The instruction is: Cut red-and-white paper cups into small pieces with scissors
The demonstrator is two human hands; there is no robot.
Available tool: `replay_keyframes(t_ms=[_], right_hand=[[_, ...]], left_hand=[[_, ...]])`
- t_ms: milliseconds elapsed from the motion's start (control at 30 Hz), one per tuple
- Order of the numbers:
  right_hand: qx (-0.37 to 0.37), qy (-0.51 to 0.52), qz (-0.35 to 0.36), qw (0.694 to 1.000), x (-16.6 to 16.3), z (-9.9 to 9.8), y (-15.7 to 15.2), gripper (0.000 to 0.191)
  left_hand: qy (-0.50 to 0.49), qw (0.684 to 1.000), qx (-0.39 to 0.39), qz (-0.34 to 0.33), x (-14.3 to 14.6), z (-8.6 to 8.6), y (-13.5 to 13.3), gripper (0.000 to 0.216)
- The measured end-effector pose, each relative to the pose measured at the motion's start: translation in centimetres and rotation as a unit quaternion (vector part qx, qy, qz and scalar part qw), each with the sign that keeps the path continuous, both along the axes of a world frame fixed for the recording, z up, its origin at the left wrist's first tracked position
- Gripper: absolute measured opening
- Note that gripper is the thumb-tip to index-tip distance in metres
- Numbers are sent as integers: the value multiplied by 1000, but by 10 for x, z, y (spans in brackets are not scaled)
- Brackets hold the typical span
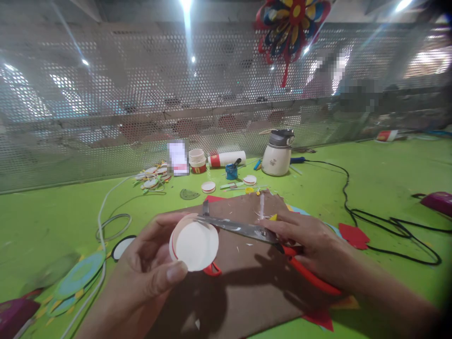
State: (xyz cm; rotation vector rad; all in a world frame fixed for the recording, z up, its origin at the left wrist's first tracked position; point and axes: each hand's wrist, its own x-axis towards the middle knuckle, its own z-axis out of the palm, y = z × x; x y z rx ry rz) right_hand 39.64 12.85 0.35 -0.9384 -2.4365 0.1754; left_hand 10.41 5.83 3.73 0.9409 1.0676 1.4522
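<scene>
My left hand (151, 263) grips a cut-down paper cup (196, 245) by its side, its white round face turned toward me. The thumb presses on the lower left rim. In my right hand (307, 235) is a pair of scissors (240, 228) with red handles, whose blades reach left to the cup's upper rim. Whether the blades are apart at the rim I cannot tell. Below both hands lies a brown cardboard sheet (254, 292) with small paper scraps on it. A red loop (212, 269) shows just under the cup, partly hidden.
A cream kettle-shaped flask (276, 157), a blue paint jar (231, 172), stacked paper cups (197, 161) and a lying cup stack (228, 159) stand at the back. Black cable (391, 226) winds at right; white cable (102, 221) runs at left beside paper discs (81, 275). A perforated screen (141, 103) rises behind.
</scene>
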Motion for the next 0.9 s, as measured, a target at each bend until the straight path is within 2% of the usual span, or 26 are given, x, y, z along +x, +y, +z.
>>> replay_keyframes(t_ms=[167, 333, 633, 900], right_hand=[[10, -7, 1, 1000, 0, 1, -1, 52], [3, -16, -5, 1000, 1, -2, -2, 53], [38, -5, -13, 999, 2, -7, -1, 57], [67, -6, -16, 998, 1, -4, -3, 52]], left_hand=[[-14, 1000, -19, 16, 3, 4, -3, 54], [-16, 1000, -6, -1, 1, 2, -1, 51], [-23, 1000, 3, -18, 0, 1, -1, 52], [-46, 998, 16, -45, -3, -6, 4, 56]])
